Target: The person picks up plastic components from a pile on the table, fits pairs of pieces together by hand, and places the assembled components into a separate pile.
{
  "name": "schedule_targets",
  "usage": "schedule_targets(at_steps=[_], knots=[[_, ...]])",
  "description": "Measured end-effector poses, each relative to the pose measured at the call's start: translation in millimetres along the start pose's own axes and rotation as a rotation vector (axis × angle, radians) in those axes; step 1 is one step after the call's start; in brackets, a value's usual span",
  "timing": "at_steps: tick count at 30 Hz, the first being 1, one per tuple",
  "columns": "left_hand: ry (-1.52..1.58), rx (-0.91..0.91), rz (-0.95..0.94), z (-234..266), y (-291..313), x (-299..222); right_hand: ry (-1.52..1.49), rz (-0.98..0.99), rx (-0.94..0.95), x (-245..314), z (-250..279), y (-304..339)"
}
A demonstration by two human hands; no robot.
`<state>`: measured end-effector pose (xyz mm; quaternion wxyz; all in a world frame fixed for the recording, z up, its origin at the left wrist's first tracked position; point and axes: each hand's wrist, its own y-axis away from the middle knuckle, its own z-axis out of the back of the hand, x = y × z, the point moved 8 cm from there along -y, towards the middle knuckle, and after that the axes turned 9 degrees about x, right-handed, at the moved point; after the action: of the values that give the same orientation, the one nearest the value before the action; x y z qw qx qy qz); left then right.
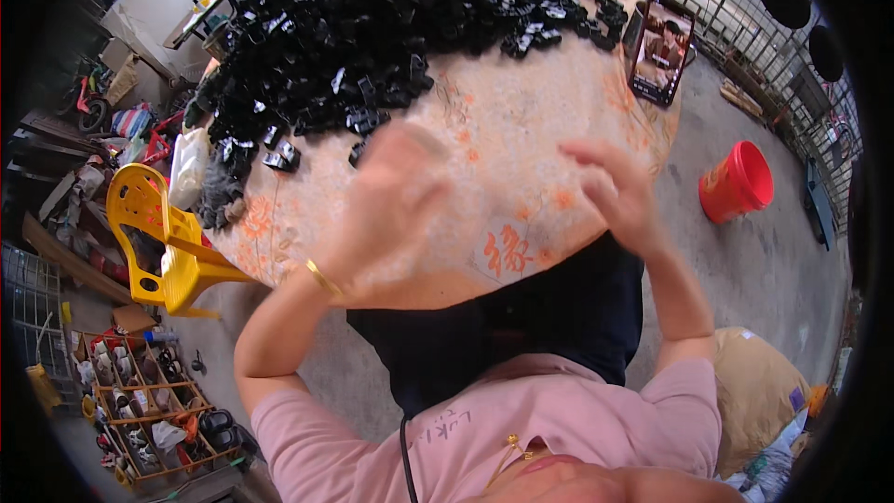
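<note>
A large heap of small black plastic pieces (326, 28), some with shiny faces, covers the far side of the round table (521, 121) with its flowered cloth. Motion smears my left hand (396, 172), which is over the cloth at the heap's near edge; its fingers cannot be made out. A black piece (357, 153) shows just beside it, and another black piece (281, 156) lies farther left. My right hand (610, 182) hovers above the table's right part, slightly blurred, its fingers bent but apart, with nothing visible in them.
A phone (662, 49) with a lit screen stands at the table's right edge. Beyond it, a red bucket (736, 182) is on the floor. A yellow chair (154, 233) stands left, above a shoe rack (154, 401). A tan sack (759, 391) sits near my right elbow.
</note>
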<state>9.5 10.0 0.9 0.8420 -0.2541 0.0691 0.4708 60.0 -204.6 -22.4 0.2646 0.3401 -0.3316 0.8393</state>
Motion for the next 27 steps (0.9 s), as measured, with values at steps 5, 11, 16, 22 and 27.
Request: schedule_targets(at_steps=[5, 11, 16, 22, 27], knots=[[-0.729, -0.379, 0.424, 80.1, 17.0, 164.3, 0.125, -0.126, -0.376, -94.9, 47.8, -113.9], [-0.453, -0.331, 0.921, 82.9, 39.7, 274.9, 0.813, -0.505, -0.706, -172.1, 105.6, -181.3], [-0.421, -0.343, 0.984, 86.1, 31.0, 260.1, 0.797, -0.877, -0.578, -217.1, 145.6, -202.1], [-0.306, -0.382, 1.030, 85.6, 29.4, 263.7, 0.520, -1.175, -0.328, -285.7, 163.2, -194.5], [-0.222, -0.401, 0.901, 75.0, 6.3, 251.8, 0.507, -1.047, -0.262, -297.6, 133.5, -229.1]])
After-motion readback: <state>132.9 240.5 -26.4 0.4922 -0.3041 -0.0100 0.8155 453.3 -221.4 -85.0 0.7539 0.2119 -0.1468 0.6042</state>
